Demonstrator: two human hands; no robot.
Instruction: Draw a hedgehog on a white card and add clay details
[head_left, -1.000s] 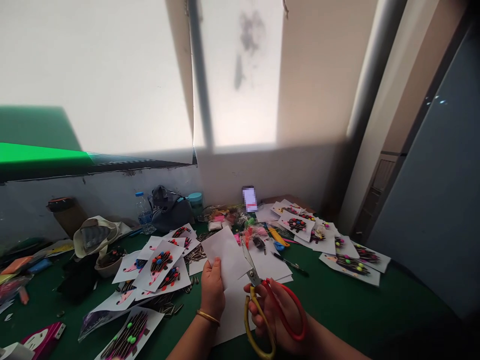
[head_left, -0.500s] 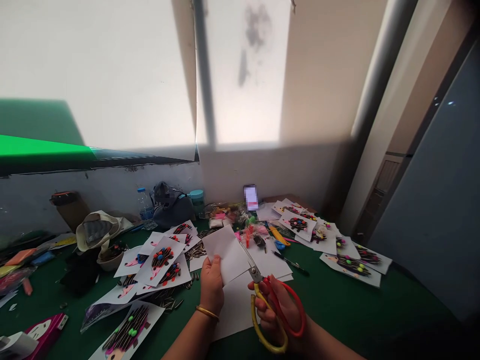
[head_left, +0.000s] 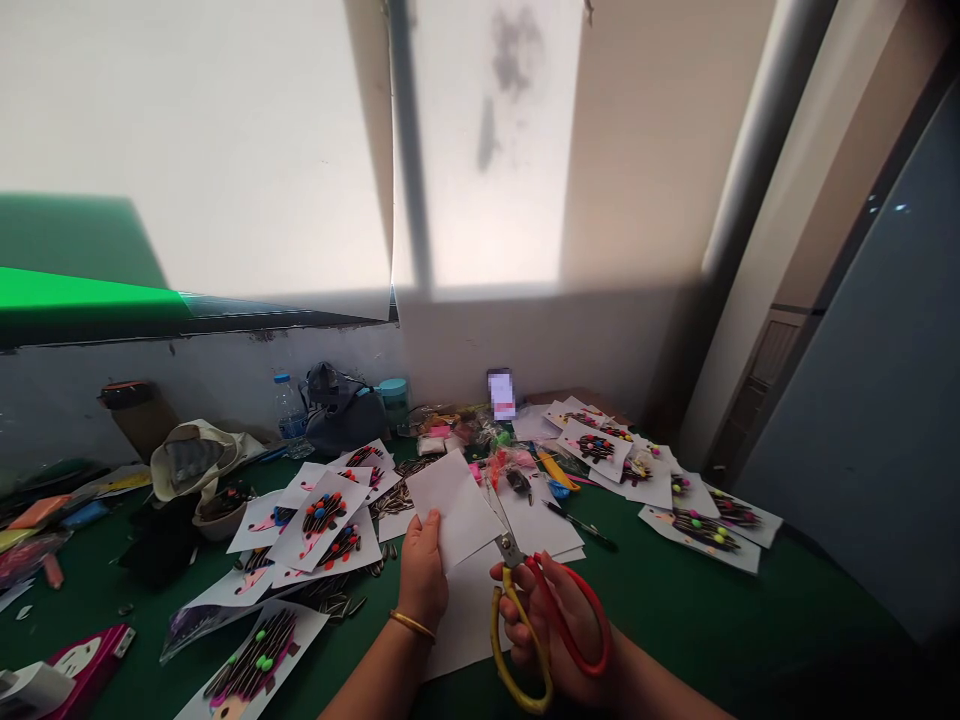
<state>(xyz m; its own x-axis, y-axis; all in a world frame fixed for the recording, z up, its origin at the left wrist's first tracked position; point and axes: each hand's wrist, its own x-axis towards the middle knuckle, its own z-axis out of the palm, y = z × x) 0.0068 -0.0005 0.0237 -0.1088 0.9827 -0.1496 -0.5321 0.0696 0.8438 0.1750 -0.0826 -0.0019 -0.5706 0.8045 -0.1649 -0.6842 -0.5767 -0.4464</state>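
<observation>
My left hand (head_left: 424,565), with a gold bangle at the wrist, is closed on a sheet of white paper (head_left: 454,505), the thumb lying on top. In my right hand (head_left: 559,615) is a pair of scissors (head_left: 512,550) with one red and one yellow handle. Their handles are spread apart, and the blades point up and away along the sheet's right edge. Whether the blades touch the paper I cannot tell. Below the held sheet, more white paper (head_left: 465,630) lies on the green tabletop (head_left: 645,640).
Cards with seed-and-bead hedgehogs (head_left: 322,520) are piled on the left; more cards (head_left: 600,450) lie at the right. Loose striped seeds (head_left: 394,498), a black pen (head_left: 581,527), a phone (head_left: 501,395), a water bottle (head_left: 291,415) and a magenta power strip (head_left: 94,660) surround the work.
The scissors' yellow handle has swung left, away from the red one, so the scissors are wider apart. My left hand and its sheet have barely moved.
</observation>
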